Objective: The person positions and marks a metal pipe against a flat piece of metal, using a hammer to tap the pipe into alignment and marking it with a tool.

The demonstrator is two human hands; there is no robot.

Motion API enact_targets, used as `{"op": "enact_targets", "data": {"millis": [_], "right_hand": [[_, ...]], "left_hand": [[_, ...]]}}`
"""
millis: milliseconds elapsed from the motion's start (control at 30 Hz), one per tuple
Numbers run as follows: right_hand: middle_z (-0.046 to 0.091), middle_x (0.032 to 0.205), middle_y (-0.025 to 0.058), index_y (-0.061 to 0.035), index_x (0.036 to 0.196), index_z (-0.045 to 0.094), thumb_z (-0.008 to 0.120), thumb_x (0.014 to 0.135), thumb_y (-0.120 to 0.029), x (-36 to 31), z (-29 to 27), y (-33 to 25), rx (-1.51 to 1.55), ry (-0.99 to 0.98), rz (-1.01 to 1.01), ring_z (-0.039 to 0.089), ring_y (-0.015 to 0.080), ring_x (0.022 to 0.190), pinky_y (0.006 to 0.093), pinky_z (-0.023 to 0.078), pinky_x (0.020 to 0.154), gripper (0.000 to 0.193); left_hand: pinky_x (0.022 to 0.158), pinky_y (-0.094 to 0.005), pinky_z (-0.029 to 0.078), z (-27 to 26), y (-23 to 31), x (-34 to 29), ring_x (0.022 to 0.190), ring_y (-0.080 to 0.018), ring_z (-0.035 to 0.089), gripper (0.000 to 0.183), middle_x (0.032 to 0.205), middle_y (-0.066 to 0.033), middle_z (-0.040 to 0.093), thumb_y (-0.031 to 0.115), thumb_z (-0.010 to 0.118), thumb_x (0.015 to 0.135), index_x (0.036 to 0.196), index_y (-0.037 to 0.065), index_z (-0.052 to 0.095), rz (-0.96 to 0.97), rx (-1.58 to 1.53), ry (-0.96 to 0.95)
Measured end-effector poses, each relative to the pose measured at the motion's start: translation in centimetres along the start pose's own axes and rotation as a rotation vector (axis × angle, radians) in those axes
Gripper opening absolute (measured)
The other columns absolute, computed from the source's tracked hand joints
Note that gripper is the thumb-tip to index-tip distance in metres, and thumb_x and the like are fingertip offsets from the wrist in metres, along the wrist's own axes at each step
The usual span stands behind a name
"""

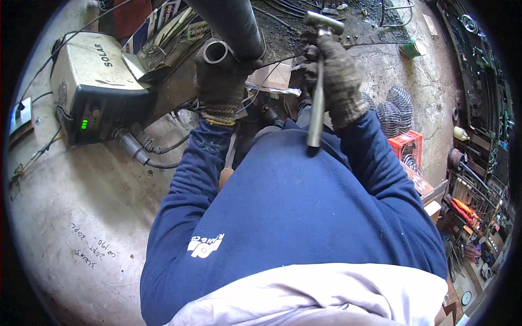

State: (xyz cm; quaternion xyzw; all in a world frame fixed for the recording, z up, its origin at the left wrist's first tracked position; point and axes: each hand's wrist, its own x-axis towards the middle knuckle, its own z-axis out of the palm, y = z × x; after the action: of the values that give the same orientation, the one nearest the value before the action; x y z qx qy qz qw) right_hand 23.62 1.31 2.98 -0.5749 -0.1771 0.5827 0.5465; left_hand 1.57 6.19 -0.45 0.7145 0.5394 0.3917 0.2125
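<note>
Both my hands wear dirty brown knit work gloves. My left hand (220, 89) is closed around a short metal tube (216, 51), whose round open end faces up. Right beside it, a thick dark grey pipe (231, 24) comes in from the top; whether the tube touches it I cannot tell. In my right hand (340, 79) is a metal hammer (316, 117), gripped high on the handle, just under the head. The handle's end hangs down in front of my blue sweatshirt. Most of the tube is hidden by my left glove.
A beige and black welding machine (100, 87) with a lit green display stands at left, cables attached. Behind the hands is a dark, littered workbench (370, 27). To the right are wire coils (397, 111), a red crate (406, 142), a green container (414, 48) and crowded tool shelves (478, 108).
</note>
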Motion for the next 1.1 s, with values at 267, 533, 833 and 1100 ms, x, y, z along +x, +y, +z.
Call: {"op": "enact_targets", "data": {"millis": [267,533,833,1100], "right_hand": [[0.07,0.095,0.0087,-0.0057,0.127,0.06,0.057,0.104,-0.038,0.5,-1.7,-1.5,-0.048,-0.101,0.16,0.07,0.0174,0.065,0.0356,0.061,0.057,0.039],[0.066,0.078,0.0007,-0.0088,0.113,0.067,0.06,0.104,-0.034,2.9,-0.5,0.9,-0.317,-0.269,-0.033,0.062,0.0109,0.053,0.0251,0.051,0.043,0.028],[0.071,0.095,0.0082,-0.0046,0.121,0.065,0.055,0.106,-0.03,1.6,0.8,-0.4,-0.305,-0.283,0.171,0.069,0.0177,0.067,0.0291,0.06,0.058,0.031],[0.067,0.085,0.0034,-0.0081,0.114,0.065,0.06,0.103,-0.038,1.6,-0.8,-1.7,-0.081,-0.249,0.169,0.067,0.0137,0.061,0.0296,0.056,0.049,0.032]], "left_hand": [[0.086,-0.0397,0.056,0.2,-0.7,0.3,0.098,-0.0251,0.073,0.054,0.107,-0.0111,0.077,0.019,0.097,0.066,0.11,0.004,0.07,-0.025,-0.075,-0.066],[0.085,-0.0415,0.056,0.1,-0.6,0.1,0.098,-0.0252,0.073,0.054,0.107,-0.0104,0.077,0.025,0.095,0.069,0.112,0.004,0.07,-0.011,0.041,-0.038],[0.084,-0.0397,0.057,0.0,-0.4,0.6,0.097,-0.025,0.073,0.051,0.105,-0.0102,0.078,0.025,0.094,0.072,0.113,0.004,0.071,0.051,0.05,-0.093],[0.085,-0.0386,0.057,0.0,-0.8,0.4,0.098,-0.0225,0.073,0.053,0.107,-0.0102,0.078,0.022,0.094,0.072,0.115,0.002,0.07,0.055,0.061,-0.076]]}}
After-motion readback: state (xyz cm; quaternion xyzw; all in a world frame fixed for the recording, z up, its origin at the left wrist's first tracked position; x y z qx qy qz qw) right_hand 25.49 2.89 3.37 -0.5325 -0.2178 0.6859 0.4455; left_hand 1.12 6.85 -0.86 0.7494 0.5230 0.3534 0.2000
